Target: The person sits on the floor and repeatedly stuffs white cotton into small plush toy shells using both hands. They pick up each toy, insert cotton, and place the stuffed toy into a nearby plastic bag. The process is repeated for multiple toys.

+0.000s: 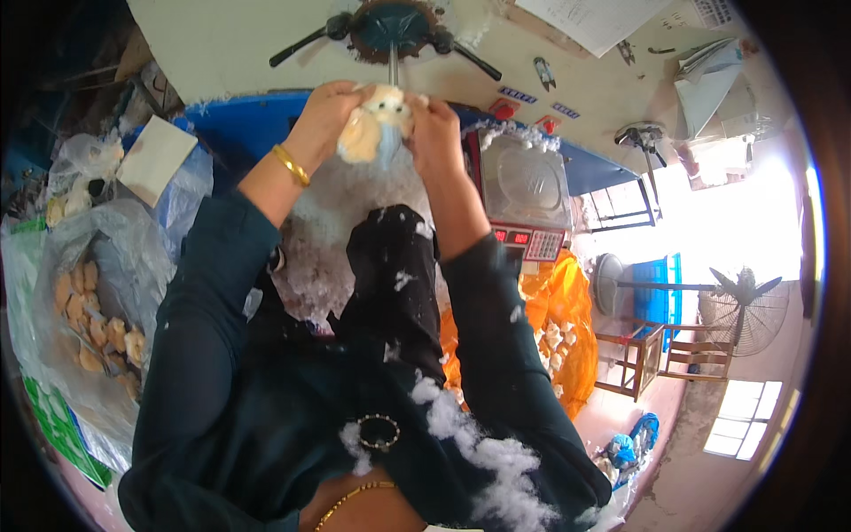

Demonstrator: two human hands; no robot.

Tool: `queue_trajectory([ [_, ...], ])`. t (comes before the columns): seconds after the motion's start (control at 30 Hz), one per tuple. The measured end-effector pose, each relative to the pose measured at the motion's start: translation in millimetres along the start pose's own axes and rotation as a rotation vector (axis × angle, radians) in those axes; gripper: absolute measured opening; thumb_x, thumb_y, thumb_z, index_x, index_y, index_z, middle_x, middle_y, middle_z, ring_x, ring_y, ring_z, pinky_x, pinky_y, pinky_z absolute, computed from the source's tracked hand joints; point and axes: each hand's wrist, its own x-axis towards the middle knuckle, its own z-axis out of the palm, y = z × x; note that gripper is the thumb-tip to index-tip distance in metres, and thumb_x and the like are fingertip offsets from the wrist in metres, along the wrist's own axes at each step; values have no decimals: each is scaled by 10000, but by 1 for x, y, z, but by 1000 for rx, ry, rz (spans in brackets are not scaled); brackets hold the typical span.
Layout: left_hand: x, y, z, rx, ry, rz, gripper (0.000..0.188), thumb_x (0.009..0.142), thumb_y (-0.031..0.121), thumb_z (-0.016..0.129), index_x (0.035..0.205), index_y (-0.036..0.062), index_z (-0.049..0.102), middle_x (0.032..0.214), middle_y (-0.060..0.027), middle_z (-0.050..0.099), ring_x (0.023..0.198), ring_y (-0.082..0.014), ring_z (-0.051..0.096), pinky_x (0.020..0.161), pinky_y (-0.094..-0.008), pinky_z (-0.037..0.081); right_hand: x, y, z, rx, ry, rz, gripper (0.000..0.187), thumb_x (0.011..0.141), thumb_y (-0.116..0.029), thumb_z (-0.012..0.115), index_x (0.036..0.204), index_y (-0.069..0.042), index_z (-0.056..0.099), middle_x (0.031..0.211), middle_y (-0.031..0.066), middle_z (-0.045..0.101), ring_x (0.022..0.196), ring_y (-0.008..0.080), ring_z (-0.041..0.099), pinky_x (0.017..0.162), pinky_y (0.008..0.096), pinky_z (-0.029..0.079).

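Note:
A small plush toy [362, 140], cream and orange with a pale blue patch and dark eyes, is held up between both my hands at the front of the machine. My left hand [326, 117] is closed on its left side, and my right hand [434, 133] pinches its right side. Just beyond the toy's top, a thin metal nozzle [394, 66] sticks out from a round dark opening [390, 31] in the pale panel. I cannot tell whether the nozzle's tip is inside the toy. White stuffing fluff [332, 208] lies below my hands.
Black handles [306, 44] flank the opening. A scale [527, 191] with a red-lit display stands right of my right forearm. An orange bag [567, 319] holds pale plush pieces; a clear bag [177, 235] at left holds tan ones. Chairs [696, 355] and a fan [740, 310] stand far right.

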Motion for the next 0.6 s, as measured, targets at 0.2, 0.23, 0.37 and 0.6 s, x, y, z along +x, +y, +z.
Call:
queue_trajectory([
  [0.2, 14, -1, -1, 185, -77, 113, 195, 883, 168, 599, 833, -18, 631, 700, -61, 613, 565, -118, 556, 515, -276, 455, 9, 3, 10, -56, 63, -175, 195, 860, -143, 656, 762, 16, 599, 647, 1, 550, 572, 64, 451, 490, 236, 358],
  [0.23, 7, -3, -3, 304, -61, 166, 202, 880, 174, 607, 811, -13, 632, 674, -48, 602, 554, -104, 535, 507, -271, 439, 6, 10, -3, -111, 66, -214, 193, 862, -145, 657, 763, 11, 599, 654, -3, 549, 577, 58, 452, 495, 232, 358],
  [0.37, -15, -14, -16, 555, -19, 343, 213, 907, 165, 596, 771, 3, 620, 661, 20, 570, 585, -34, 460, 510, -224, 375, -27, 1, -3, -71, -29, -228, 178, 880, -146, 649, 775, -11, 599, 663, -25, 538, 590, 27, 452, 498, 209, 351],
  [0.6, -56, -18, 8, 739, 53, 696, 165, 864, 124, 623, 784, -21, 621, 666, -126, 585, 570, -197, 537, 545, -294, 424, -33, -3, -35, 58, -129, -96, 130, 848, -130, 694, 759, -70, 621, 631, -52, 537, 509, 11, 409, 442, 178, 284],
])
